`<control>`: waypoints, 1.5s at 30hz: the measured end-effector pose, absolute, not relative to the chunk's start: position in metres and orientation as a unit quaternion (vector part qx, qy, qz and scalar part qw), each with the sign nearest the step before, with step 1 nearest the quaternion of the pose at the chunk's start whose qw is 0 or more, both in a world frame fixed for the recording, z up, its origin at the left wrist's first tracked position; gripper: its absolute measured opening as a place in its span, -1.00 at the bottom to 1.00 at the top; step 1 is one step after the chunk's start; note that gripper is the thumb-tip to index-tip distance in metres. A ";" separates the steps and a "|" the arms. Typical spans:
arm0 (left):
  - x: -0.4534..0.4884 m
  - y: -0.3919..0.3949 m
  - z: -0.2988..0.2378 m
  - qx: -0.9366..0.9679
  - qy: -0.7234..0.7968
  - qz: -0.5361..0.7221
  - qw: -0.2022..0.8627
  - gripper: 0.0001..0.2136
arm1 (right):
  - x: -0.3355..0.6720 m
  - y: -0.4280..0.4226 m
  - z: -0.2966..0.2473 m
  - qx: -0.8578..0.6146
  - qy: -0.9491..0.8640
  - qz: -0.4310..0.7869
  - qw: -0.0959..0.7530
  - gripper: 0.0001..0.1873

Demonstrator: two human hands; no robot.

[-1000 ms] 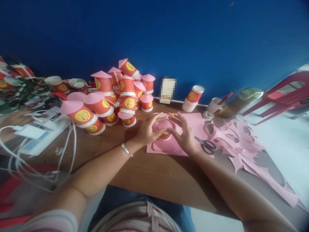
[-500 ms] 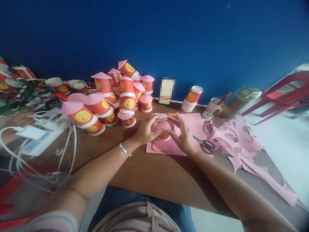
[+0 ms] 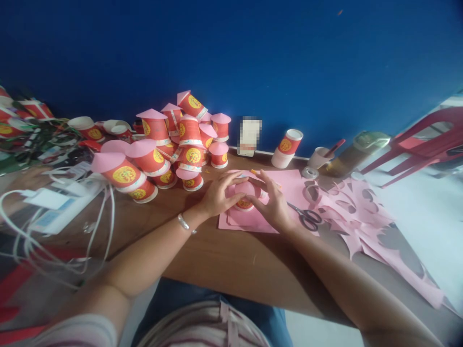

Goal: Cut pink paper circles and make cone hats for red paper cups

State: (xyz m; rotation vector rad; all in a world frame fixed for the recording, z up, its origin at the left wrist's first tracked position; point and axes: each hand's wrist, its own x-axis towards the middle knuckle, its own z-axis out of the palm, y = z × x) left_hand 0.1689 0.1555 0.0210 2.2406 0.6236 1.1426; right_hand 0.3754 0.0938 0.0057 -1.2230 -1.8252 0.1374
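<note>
Fingers [image 3: 231, 178] on both hands bend into a ring round a pink cone [image 3: 243, 189], closed against it with the thumbs meeting at its near edge; how hard they press, I cannot tell. Under the cone is a small red cup [image 3: 245, 205], its yellow emblem partly showing below the thumbs, and both rest on pink sheets [image 3: 293, 185] of paper. Each forearm slants inward from its own side, the left hand [image 3: 218, 196] and right hand [image 3: 277, 205] facing one another, wrists low over the table [image 3: 213, 258]. Just beside the right wrist lie dark-handled scissors [image 3: 309, 220] — the closest neighbour on that side — with cut paper scraps [image 3: 361, 212] spreading beyond them to the table's right edge. On the left, a pile of capped red cups [image 3: 191, 155] stands near the left hand and leaves a narrow strip between. Ahead, the sheets reach toward the blue wall [image 3: 275, 72], near which a tape roll [image 3: 310, 173] sits. The widest room lies toward the body — brown tabletop between the forearms, running to the near edge.
</note>
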 end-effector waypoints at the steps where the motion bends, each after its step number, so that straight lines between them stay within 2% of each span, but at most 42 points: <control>1: 0.169 0.156 0.021 0.830 0.229 0.426 0.277 -0.51 | 0.375 0.094 0.006 -0.497 -0.739 0.056 0.452 -0.18; 10: 0.168 0.157 0.017 0.813 0.210 0.444 0.313 -0.51 | 0.375 0.092 0.009 -0.495 -0.733 0.075 0.461 -0.22; 15: 0.167 0.160 0.019 0.820 0.204 0.444 0.296 -0.56 | 0.375 0.092 0.009 -0.513 -0.719 0.101 0.459 -0.23; 22: 0.163 0.159 0.013 0.817 0.216 0.441 0.304 -0.46 | 0.372 0.090 0.012 -0.512 -0.713 0.118 0.464 -0.24; 30: 0.182 0.156 0.004 0.647 0.294 0.468 0.526 -0.50 | 0.371 0.091 0.013 -0.514 -0.708 0.136 0.464 -0.21; 38: 0.190 0.151 -0.007 0.619 0.332 0.432 0.565 -0.55 | 0.373 0.093 0.009 -0.519 -0.709 0.124 0.462 -0.22; 45: 0.189 0.149 -0.007 0.574 0.316 0.452 0.605 -0.55 | 0.372 0.093 0.010 -0.520 -0.706 0.129 0.463 -0.23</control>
